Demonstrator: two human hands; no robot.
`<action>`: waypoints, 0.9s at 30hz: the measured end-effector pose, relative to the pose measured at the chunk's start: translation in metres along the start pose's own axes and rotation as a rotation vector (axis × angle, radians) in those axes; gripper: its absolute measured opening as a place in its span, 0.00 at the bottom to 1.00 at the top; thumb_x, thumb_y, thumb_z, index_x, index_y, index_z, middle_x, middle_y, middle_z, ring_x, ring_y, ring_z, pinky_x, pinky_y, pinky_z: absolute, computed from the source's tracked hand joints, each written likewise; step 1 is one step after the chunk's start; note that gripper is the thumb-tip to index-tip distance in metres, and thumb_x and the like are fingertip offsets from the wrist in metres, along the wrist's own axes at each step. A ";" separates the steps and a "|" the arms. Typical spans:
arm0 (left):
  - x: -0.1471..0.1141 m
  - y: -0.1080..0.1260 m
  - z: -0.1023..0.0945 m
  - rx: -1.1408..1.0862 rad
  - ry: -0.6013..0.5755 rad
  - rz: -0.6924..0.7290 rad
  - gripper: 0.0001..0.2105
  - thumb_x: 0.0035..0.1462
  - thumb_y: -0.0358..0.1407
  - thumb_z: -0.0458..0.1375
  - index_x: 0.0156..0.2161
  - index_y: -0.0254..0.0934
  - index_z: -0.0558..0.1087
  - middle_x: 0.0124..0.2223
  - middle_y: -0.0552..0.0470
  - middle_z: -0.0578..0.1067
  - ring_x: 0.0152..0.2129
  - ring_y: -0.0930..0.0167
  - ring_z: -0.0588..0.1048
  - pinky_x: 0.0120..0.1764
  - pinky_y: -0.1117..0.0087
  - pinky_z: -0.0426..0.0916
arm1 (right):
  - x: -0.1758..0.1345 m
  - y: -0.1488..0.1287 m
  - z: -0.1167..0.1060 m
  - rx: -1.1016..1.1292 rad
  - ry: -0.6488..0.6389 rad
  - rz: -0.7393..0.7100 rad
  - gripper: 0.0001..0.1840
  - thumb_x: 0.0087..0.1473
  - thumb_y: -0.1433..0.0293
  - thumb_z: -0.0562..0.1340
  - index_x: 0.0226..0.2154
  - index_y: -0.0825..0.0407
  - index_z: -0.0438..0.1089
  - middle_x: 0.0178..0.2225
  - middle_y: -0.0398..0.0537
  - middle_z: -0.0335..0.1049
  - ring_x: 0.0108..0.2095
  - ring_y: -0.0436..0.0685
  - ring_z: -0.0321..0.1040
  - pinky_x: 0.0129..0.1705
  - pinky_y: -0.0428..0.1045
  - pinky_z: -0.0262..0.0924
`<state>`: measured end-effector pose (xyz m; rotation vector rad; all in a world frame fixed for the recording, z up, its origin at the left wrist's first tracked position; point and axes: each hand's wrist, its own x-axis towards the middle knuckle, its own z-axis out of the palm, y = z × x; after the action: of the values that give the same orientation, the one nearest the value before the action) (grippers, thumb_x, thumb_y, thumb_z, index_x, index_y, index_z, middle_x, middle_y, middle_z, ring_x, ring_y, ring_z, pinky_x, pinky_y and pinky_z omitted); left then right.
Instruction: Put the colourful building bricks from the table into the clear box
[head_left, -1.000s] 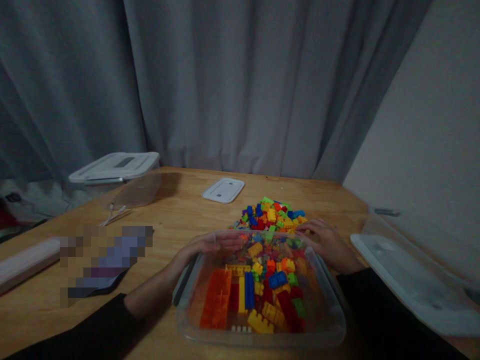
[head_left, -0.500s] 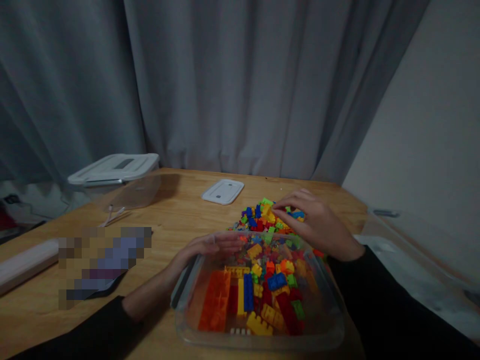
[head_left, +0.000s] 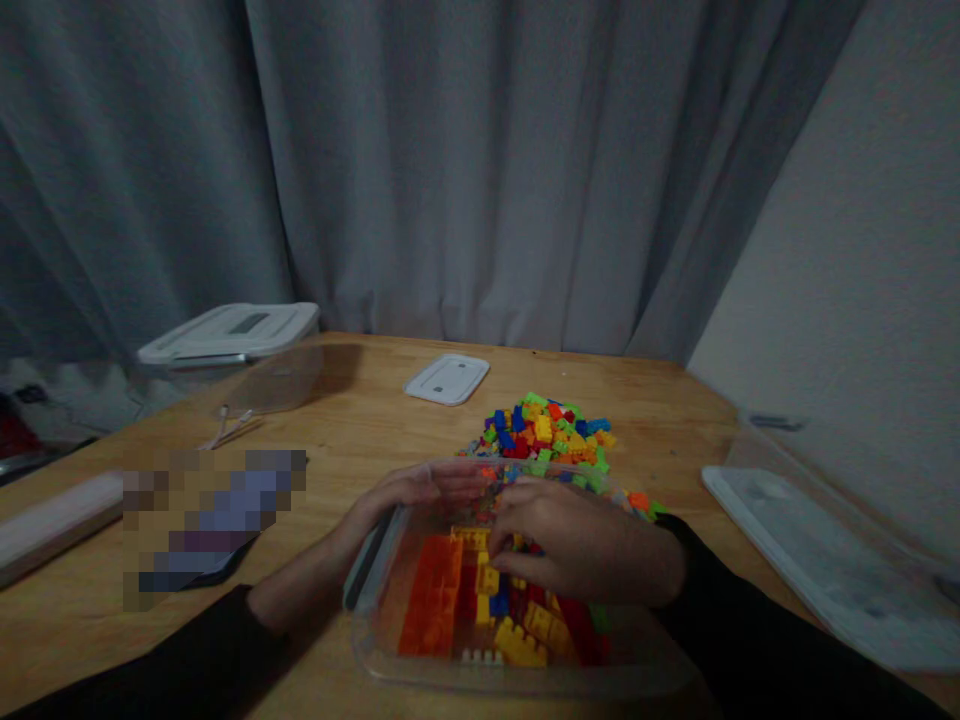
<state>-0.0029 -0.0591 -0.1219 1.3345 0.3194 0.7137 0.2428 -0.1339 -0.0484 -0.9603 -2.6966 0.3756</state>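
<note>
In the head view, we look down on a wooden table (head_left: pixel 360 420) with a see-through bin (head_left: pixel 420 677) directly in front of us, near enough that both hands reach it easily. Bricks lie inside, among them a long orange piece (head_left: pixel 431 600) along the left. Our left hand (head_left: pixel 420 488) lies at the bin's far left corner, fingers straight and together, gripping nothing; it probably steadies the bin. Our right hand (head_left: pixel 547 540) hangs over the middle with its fingers curled, tips pointing down and left. A yellow brick (head_left: pixel 487 577) shows right beneath those tips, a pose that suits a small piece, but we cannot tell whether it is pinched or loose.

Just beyond the bin sits a colourful brick pile (head_left: pixel 544 430), within arm's reach. Farther off lies a small white lid (head_left: pixel 448 380); a lidded box (head_left: pixel 225 330) stands far left.

Our right hand hides many bricks under it, and the bin's cloudy far wall blurs others. We cannot tell if the left fingers are inside or outside that wall. Pixelation masks a flat object (head_left: pixel 240 510) at left; the pale container (head_left: pixel 810 590) at right is cut off.
</note>
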 end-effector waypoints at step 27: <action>-0.001 0.003 0.006 -0.005 0.066 -0.024 0.22 0.61 0.36 0.53 0.58 0.39 0.77 0.64 0.43 0.75 0.64 0.52 0.68 0.69 0.46 0.51 | -0.002 -0.001 -0.002 0.354 -0.084 0.079 0.10 0.63 0.69 0.63 0.42 0.52 0.79 0.37 0.47 0.83 0.35 0.50 0.78 0.39 0.44 0.67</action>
<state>-0.0010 -0.0638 -0.1175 1.3023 0.3857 0.7393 0.2441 -0.1355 -0.0462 -0.9621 -2.5442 0.8927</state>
